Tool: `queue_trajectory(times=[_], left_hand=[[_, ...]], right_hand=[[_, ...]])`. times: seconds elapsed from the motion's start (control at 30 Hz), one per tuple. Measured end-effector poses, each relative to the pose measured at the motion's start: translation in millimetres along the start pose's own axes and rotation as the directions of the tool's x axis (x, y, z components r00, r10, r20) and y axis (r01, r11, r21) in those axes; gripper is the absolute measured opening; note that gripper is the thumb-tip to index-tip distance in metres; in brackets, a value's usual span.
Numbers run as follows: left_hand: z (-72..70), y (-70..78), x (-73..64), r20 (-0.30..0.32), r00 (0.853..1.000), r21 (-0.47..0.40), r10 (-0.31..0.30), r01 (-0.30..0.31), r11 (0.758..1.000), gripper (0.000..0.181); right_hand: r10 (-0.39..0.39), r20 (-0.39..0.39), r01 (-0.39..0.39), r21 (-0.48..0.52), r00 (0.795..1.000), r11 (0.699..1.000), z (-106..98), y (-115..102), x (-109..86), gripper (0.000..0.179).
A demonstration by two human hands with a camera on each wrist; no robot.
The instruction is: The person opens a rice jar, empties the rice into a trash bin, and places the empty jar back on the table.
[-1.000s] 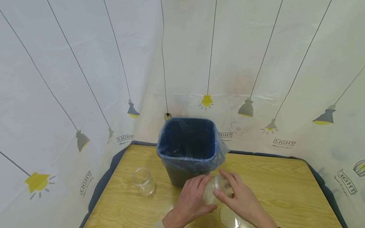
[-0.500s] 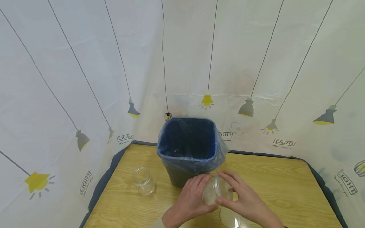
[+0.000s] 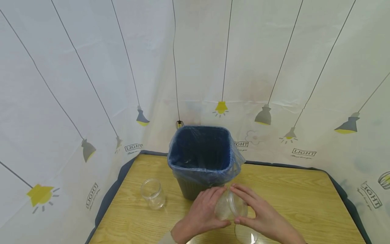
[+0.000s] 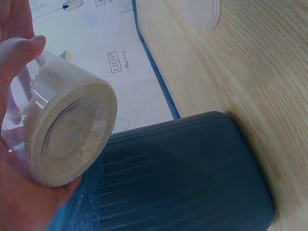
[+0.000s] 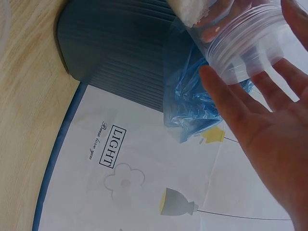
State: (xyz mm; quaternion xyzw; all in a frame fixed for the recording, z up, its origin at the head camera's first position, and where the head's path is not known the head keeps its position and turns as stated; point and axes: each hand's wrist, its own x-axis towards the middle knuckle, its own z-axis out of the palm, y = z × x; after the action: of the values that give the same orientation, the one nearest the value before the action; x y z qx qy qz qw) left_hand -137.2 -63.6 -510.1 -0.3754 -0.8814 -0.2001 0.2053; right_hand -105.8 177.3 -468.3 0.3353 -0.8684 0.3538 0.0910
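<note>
A clear jar (image 3: 223, 209) lies on its side in front of the bin, held between both hands. My left hand (image 3: 199, 217) grips its base end, thumb below and fingers over the top. Pale, crumbly material (image 4: 72, 137) shows through the base in the left wrist view, and a white clump (image 5: 190, 10) of it in the right wrist view. The fingers and thumb of my right hand (image 3: 265, 215) span the ringed, clear end (image 5: 240, 45). A clear round piece (image 3: 244, 233) lies on the table below the right hand.
A dark bin (image 3: 190, 189) with a blue liner (image 3: 237, 166) stands behind the jar on the wooden table (image 3: 289, 189). Left of it stands another clear jar (image 3: 153, 195), upright. A white printed sheet (image 3: 195, 67) rises along the table's back and sides.
My right thumb has slid down along the jar's ringed end, and the fingertips have shifted slightly left. The left hand keeps its grip. Bin and standing jar have stayed put.
</note>
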Motion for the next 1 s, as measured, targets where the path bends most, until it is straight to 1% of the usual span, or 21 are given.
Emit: queue_trajectory(times=[0.13,0.3,0.4,0.5,0.6,0.63,0.7,0.8,0.87,0.93,1.0], left_hand=[[-1.8,-0.6,-0.1,0.009,1.000,-0.022,-0.002,0.002,1.000,0.104],[-3.0,-0.3,-0.1,0.029,1.000,-0.018,-0.012,0.013,1.000,0.105],[-3.0,0.7,-0.6,0.040,0.999,-0.010,-0.023,0.023,1.000,0.105],[-1.8,2.0,-1.4,0.036,0.999,0.008,-0.027,0.027,1.000,0.104],[0.8,2.8,-1.9,0.006,1.000,0.038,-0.020,0.020,0.999,0.103],[1.5,3.1,-1.7,-0.008,1.000,0.047,-0.016,0.016,0.999,0.103],[2.9,3.8,-1.3,-0.030,1.000,0.064,-0.007,0.009,0.998,0.102],[4.5,5.5,-0.6,-0.038,0.999,0.088,0.002,0.001,0.996,0.101],[5.3,6.4,-0.8,-0.026,1.000,0.106,0.003,-0.001,0.994,0.101],[6.0,7.2,-1.2,-0.017,1.000,0.122,0.004,-0.001,0.993,0.101],[6.6,7.5,-1.9,-0.015,1.000,0.139,0.002,0.000,0.990,0.101]], right_hand=[[0.012,0.032,-0.011,-0.018,0.999,1.000,0,0,-0.9,0.081],[-0.042,0.035,0.043,-0.022,0.998,0.999,1,2,-1.5,0.082],[-0.044,0.037,0.045,-0.018,0.998,0.999,0,3,-2.2,0.082],[0.000,0.033,0.001,-0.016,0.999,1.000,1,3,-3.5,0.084],[0.103,0.011,-0.103,0.023,0.995,0.994,3,2,-3.0,0.083],[0.151,0.002,-0.151,0.046,0.989,0.988,4,1,-2.3,0.081],[0.261,-0.002,-0.259,0.098,0.965,0.961,5,-1,-0.2,0.074],[0.409,0.015,-0.407,0.130,0.912,0.904,6,-4,3.5,0.066],[0.472,0.033,-0.472,0.114,0.881,0.874,6,-6,5.8,0.067],[0.505,0.043,-0.507,0.092,0.862,0.857,6,-7,7.7,0.071],[0.526,0.048,-0.528,0.089,0.849,0.844,7,-7,8.7,0.073]])
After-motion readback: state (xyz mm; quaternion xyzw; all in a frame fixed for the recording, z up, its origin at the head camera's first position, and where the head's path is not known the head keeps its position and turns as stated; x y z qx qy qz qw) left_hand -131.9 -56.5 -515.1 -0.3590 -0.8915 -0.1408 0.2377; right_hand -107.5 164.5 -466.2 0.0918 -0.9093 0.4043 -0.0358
